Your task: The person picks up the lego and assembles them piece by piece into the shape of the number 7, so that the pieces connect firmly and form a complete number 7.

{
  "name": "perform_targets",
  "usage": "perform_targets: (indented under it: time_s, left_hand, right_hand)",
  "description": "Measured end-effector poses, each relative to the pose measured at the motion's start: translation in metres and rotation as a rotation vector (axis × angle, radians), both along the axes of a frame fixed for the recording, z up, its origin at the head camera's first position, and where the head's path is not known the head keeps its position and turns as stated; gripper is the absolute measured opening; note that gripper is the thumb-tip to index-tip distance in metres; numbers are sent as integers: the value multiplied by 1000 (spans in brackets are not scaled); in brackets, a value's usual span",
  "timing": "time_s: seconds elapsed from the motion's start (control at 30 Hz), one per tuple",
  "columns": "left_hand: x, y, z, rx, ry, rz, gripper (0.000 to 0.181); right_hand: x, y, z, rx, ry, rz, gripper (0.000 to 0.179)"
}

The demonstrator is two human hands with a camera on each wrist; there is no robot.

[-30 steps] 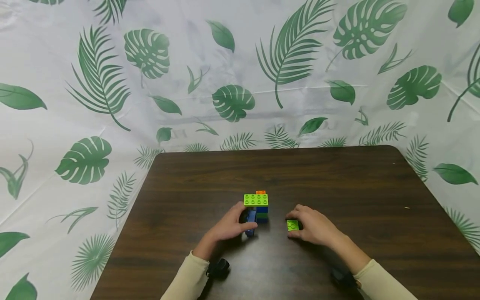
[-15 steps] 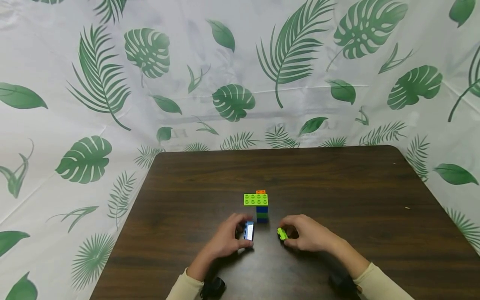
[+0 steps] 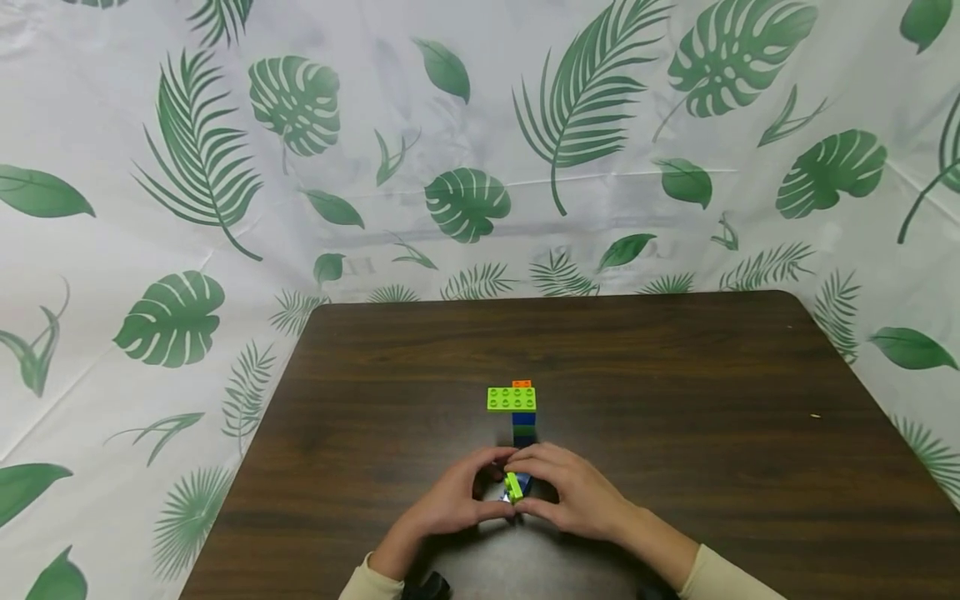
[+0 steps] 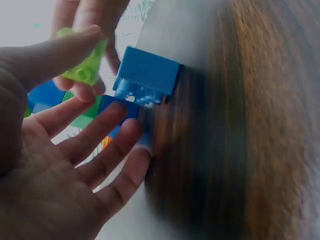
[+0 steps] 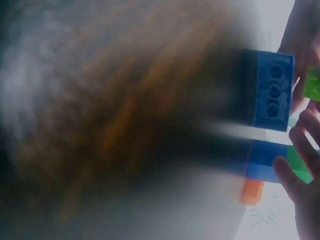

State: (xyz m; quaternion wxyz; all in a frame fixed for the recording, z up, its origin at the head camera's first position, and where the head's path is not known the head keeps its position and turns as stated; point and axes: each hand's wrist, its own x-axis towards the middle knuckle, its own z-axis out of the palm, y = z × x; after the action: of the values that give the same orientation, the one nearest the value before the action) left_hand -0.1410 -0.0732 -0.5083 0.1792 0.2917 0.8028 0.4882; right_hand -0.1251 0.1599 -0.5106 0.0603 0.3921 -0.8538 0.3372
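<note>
A small lime green brick (image 3: 513, 487) is between the fingertips of both hands, raised above the table. My left hand (image 3: 450, 497) pinches it, its thumb lying over the brick in the left wrist view while the other fingers spread apart. From the other side my right hand (image 3: 581, 497) grips the same brick by its fingertips. A blue brick (image 4: 147, 72) stands on its side on the table close by, out of both hands' grasp. Its studs show in the left wrist view, its hollow underside in the right wrist view. The fingers partly hide the lime brick.
Just beyond the hands rises a tower with blue and green bricks (image 3: 524, 419), a long lime brick (image 3: 512, 399) overhanging left on top. An orange brick (image 3: 522, 384) shows behind it. The brown table (image 3: 675, 358) meets a leaf-patterned cloth (image 3: 465, 125).
Both hands have come together nearer the person. The right hand has brought the lime brick left, where the left hand now holds it too. The left hand has let go of the blue brick.
</note>
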Motion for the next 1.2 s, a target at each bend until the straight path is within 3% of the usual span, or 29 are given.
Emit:
perform_targets:
  time_s: [0.33,0.53,0.63,0.77,0.87,1.03,1.2]
  left_hand:
    - [1,-7,-7,13,-12,39,35]
    - [2,-8,-10,119,-76,87,16]
    - [0,-10,-10,207,-164,145,16]
    - [-9,-17,-7,371,-363,260,25]
    - [-17,-23,0,482,-467,360,31]
    - [-29,-26,15,526,-515,469,35]
    - [-38,-20,27,513,-558,502,40]
  right_hand:
    - [-1,-3,-6,9,-17,-68,46]
    - [-1,-4,-5,76,-51,-59,48]
    - [0,-3,-4,150,-92,-52,48]
    - [-1,0,1,264,-119,-59,43]
    - [-3,4,5,331,-108,-53,38]
    - [-4,7,7,367,-105,-40,28]
    - [-4,10,13,380,-163,-44,21]
